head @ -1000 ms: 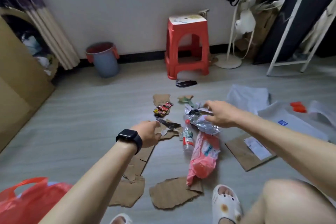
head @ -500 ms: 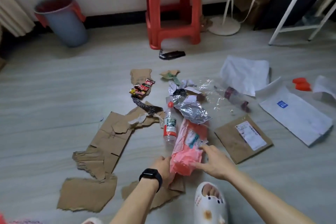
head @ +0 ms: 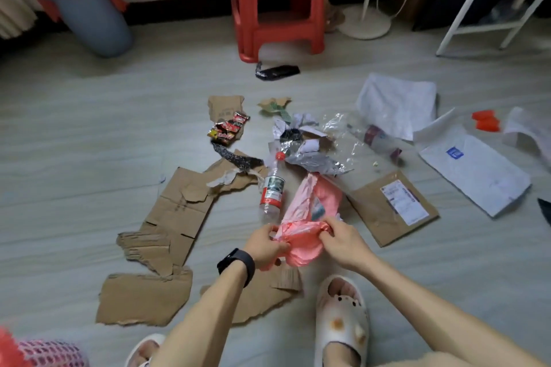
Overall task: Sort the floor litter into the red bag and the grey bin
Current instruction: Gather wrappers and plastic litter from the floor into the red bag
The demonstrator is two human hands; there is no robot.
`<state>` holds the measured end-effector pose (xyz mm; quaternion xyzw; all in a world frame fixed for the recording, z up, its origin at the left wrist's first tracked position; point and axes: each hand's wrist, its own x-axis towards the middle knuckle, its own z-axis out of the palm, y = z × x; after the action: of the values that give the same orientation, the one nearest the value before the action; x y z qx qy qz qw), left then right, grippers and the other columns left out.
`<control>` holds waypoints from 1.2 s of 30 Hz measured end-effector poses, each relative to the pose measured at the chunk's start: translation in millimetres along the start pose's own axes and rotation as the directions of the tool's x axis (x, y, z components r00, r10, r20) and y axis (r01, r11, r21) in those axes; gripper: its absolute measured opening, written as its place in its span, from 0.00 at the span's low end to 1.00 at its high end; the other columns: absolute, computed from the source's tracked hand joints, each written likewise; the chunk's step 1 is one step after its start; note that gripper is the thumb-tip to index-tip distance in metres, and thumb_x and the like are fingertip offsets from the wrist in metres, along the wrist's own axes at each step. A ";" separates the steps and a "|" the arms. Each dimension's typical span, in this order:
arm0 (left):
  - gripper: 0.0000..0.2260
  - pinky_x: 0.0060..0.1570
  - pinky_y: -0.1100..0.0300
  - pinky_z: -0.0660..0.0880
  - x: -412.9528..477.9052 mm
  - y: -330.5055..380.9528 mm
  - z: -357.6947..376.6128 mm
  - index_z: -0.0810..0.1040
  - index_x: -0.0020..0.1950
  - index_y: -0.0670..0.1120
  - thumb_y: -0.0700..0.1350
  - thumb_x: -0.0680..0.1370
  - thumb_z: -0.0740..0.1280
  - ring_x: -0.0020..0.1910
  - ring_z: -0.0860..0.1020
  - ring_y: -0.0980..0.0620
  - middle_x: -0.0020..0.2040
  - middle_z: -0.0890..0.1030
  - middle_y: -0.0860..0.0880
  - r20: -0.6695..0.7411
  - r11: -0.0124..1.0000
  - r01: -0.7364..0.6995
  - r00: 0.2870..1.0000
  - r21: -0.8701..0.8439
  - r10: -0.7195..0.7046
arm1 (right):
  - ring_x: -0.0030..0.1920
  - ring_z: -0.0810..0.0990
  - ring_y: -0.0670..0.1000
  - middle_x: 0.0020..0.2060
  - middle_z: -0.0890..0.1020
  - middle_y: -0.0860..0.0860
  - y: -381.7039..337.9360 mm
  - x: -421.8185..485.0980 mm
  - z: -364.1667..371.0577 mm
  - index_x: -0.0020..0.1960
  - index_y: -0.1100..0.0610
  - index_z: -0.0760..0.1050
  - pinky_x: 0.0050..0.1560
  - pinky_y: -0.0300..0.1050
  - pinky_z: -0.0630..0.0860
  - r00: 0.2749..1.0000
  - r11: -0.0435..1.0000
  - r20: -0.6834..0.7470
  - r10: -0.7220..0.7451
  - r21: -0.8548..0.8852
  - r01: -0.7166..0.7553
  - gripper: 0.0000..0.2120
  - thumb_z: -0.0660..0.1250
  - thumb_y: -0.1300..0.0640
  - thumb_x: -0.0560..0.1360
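A pink plastic bag [head: 310,202] lies on the floor in front of me. My left hand [head: 265,243], with a black watch on its wrist, and my right hand [head: 343,240] both grip its near end, fingers curled into the plastic. A clear bottle with a red cap [head: 272,188] lies just left of it. The grey bin [head: 89,12], lined in red, stands at the back left. The red bag [head: 12,351] shows only as a corner at the bottom left.
Torn cardboard pieces [head: 179,211] spread to the left. Snack wrappers [head: 228,129], foil [head: 316,161], clear film, a second bottle [head: 381,140], a brown parcel [head: 393,205] and white mailers [head: 474,170] lie around. A red stool [head: 277,0] stands behind.
The view tilted down and my hands pulled back from the far litter to the pink bag. Both hands now clutch its near end, which was only touched half a second ago.
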<state>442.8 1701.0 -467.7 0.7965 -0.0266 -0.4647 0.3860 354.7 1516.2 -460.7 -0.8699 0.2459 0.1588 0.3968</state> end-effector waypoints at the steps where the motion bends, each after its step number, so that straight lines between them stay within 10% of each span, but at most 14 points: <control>1: 0.15 0.29 0.61 0.73 -7.1 8.2 -9.2 0.73 0.58 0.47 0.41 0.73 0.73 0.33 0.78 0.52 0.45 0.82 0.45 0.009 0.998 -0.043 0.999 0.041 0.042 | 0.53 0.80 0.59 0.50 0.83 0.57 -2.4 -4.6 -8.3 0.48 0.54 0.74 0.47 0.47 0.71 0.999 1.000 -0.035 0.011 0.018 -0.010 0.05 0.60 0.58 0.77; 6: 0.05 0.29 0.62 0.75 -57.3 54.0 -76.2 0.80 0.42 0.51 0.48 0.73 0.74 0.31 0.78 0.56 0.38 0.84 0.51 -0.122 0.949 -0.184 0.968 0.255 0.220 | 0.36 0.86 0.55 0.43 0.85 0.55 -42.1 -28.4 -29.3 0.47 0.55 0.75 0.38 0.52 0.80 0.998 0.947 -0.056 0.023 0.322 -0.004 0.03 0.62 0.59 0.77; 11: 0.03 0.36 0.60 0.75 -112.9 78.9 -153.8 0.75 0.37 0.57 0.50 0.70 0.68 0.38 0.79 0.51 0.37 0.82 0.54 -0.425 0.843 -0.114 0.823 0.526 0.377 | 0.44 0.87 0.55 0.48 0.85 0.49 -75.4 -24.4 -34.0 0.55 0.52 0.76 0.39 0.45 0.76 0.990 0.893 0.134 -0.050 0.450 -0.016 0.16 0.75 0.47 0.72; 18: 0.03 0.34 0.60 0.72 -121.9 66.4 -219.4 0.77 0.42 0.54 0.47 0.75 0.68 0.37 0.79 0.51 0.36 0.82 0.53 -0.653 0.886 -0.128 0.631 0.445 0.419 | 0.59 0.77 0.56 0.60 0.77 0.52 -43.9 55.4 -31.1 0.62 0.52 0.71 0.59 0.50 0.74 0.972 0.996 -0.229 0.047 -0.066 -0.064 0.24 0.71 0.43 0.70; 28: 0.08 0.43 0.55 0.76 -12.6 2.0 -184.2 0.77 0.52 0.57 0.46 0.75 0.66 0.46 0.80 0.47 0.45 0.82 0.52 -0.737 0.924 -0.111 0.572 0.366 0.360 | 0.77 0.45 0.69 0.78 0.37 0.61 30.8 187.7 12.8 0.79 0.42 0.41 0.74 0.65 0.54 0.967 0.874 -0.121 0.225 -0.414 -0.255 0.43 0.61 0.35 0.74; 32: 0.07 0.44 0.57 0.75 11.4 -30.1 -177.7 0.77 0.52 0.58 0.47 0.76 0.66 0.48 0.79 0.48 0.48 0.82 0.52 -0.703 0.930 -0.061 0.637 0.361 0.315 | 0.71 0.61 0.67 0.76 0.57 0.63 53.0 178.3 58.8 0.78 0.52 0.54 0.69 0.58 0.65 0.974 0.737 -0.197 0.112 -0.642 -0.214 0.25 0.41 0.55 0.82; 36: 0.07 0.44 0.59 0.72 -4.1 -35.1 -188.1 0.79 0.54 0.55 0.47 0.77 0.67 0.48 0.79 0.48 0.48 0.82 0.51 -0.720 0.938 -0.056 0.626 0.342 0.300 | 0.58 0.77 0.63 0.60 0.79 0.59 51.6 164.6 50.6 0.65 0.53 0.73 0.56 0.51 0.77 0.982 0.809 -0.182 0.038 -0.571 -0.138 0.18 0.54 0.60 0.79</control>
<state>572.4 1838.2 -436.4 0.9577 -0.0082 -0.0359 0.2855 458.3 1476.3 -602.0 -0.9470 0.2572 0.1733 0.0831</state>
